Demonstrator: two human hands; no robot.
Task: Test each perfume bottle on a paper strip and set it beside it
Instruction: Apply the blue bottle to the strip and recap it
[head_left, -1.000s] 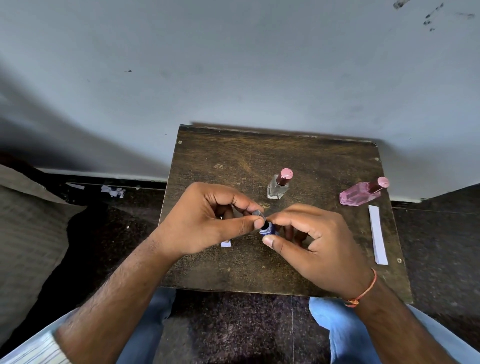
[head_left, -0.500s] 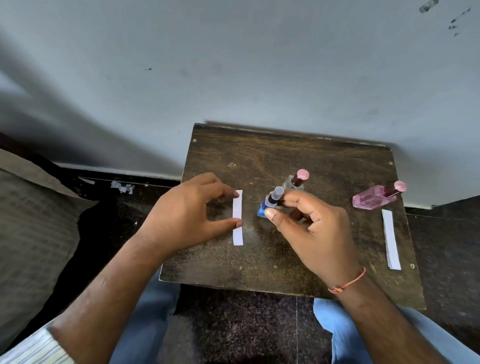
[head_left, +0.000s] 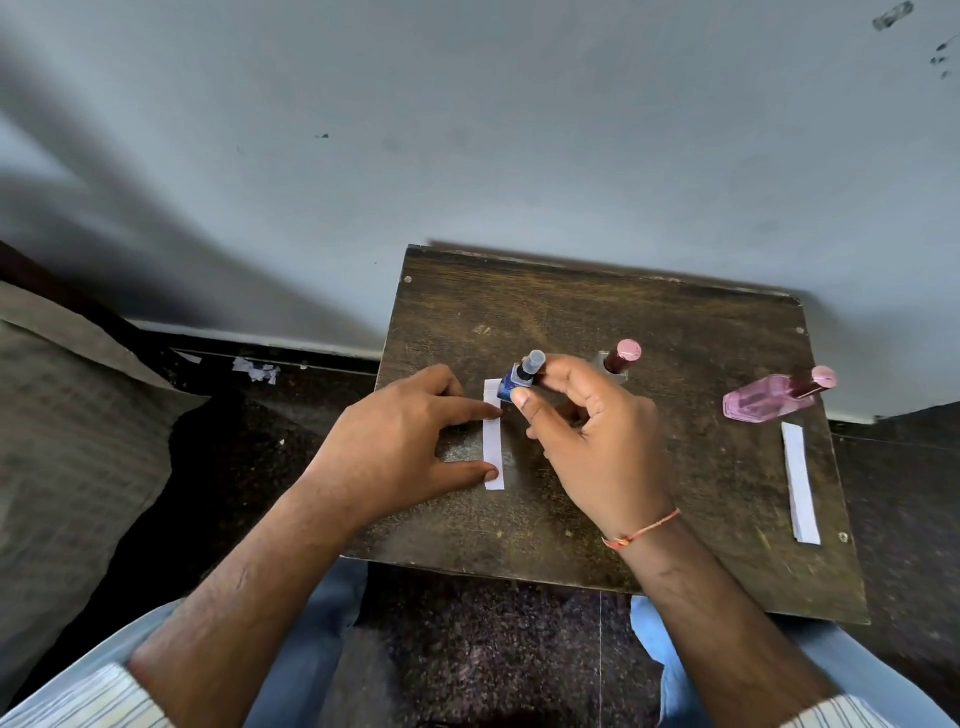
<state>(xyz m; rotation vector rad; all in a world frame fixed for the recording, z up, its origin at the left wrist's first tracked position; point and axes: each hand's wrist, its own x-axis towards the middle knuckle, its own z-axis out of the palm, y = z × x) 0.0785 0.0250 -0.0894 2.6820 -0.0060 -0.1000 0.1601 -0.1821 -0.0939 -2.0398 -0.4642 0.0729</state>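
My right hand pinches a small blue perfume bottle with a grey cap, tilted over the top end of a white paper strip. My left hand rests on the wooden table, forefinger and thumb tips touching the strip's left edge. A clear bottle with a pink cap stands just behind my right hand. At the right, a pink bottle lies on its side above a second white strip.
The small table stands against a grey wall. A brown cushion lies on the dark floor to the left, with paper scraps near the wall base. My knees in blue jeans are under the table's near edge.
My hands have separated: the left went down onto the paper strip, and the right carried the blue bottle up to the strip's top end. The camera view shifted left.
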